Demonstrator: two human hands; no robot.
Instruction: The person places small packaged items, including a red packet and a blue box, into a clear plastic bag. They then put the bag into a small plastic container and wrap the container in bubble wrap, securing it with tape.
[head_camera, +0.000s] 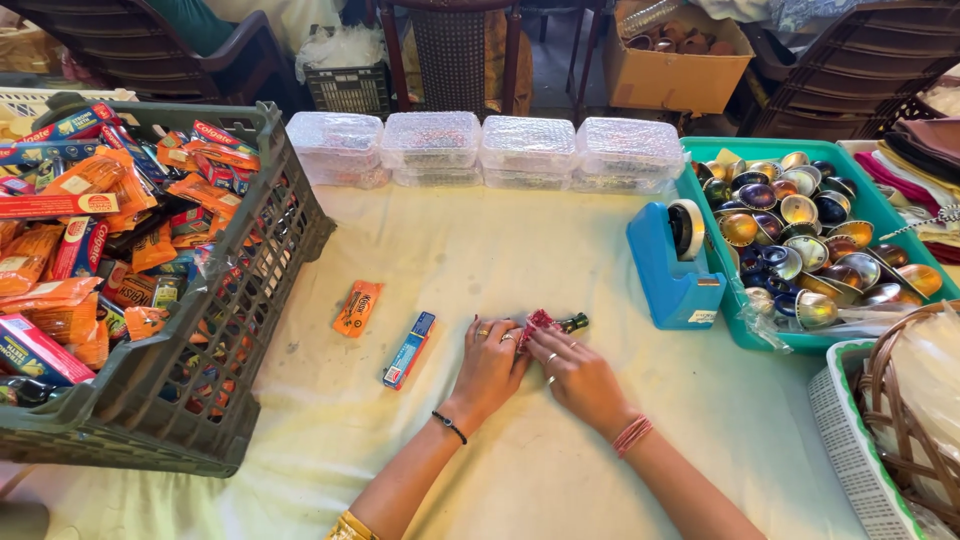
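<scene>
Both hands meet at the centre of the pale cloth-covered table (520, 250). The left hand (490, 362) lies palm down, fingers curled over the near edge of a small red patterned wrapped bundle (540, 322). The right hand (578, 375) presses on the same bundle from its 4 o'clock side, fingers bent around it, so both hands grip it against the cloth. A small dark bottle-like piece (574, 322) juts out at the bundle's 3 o'clock; whether it belongs to the bundle is hard to tell.

At 9 o'clock from the hands lies a flat blue rectangular box with a red end (409, 349), and just past it, toward 10 o'clock, a small orange sachet (357, 307). Farther at 9 o'clock stands a grey plastic lattice crate (255, 290), heaped with orange sachets and red and blue cartons.

At 12 o'clock, a row of four clear lidded plastic boxes (480, 145) lines the table's far edge. At 2 o'clock sits a blue tape dispenser (675, 265), touching a teal plastic tray (880, 215) filled with shiny metallic bowls in gold, blue and silver. At 4 o'clock a brown wicker basket (905, 410) rests inside a white mesh tray with a green rim (848, 425).
</scene>
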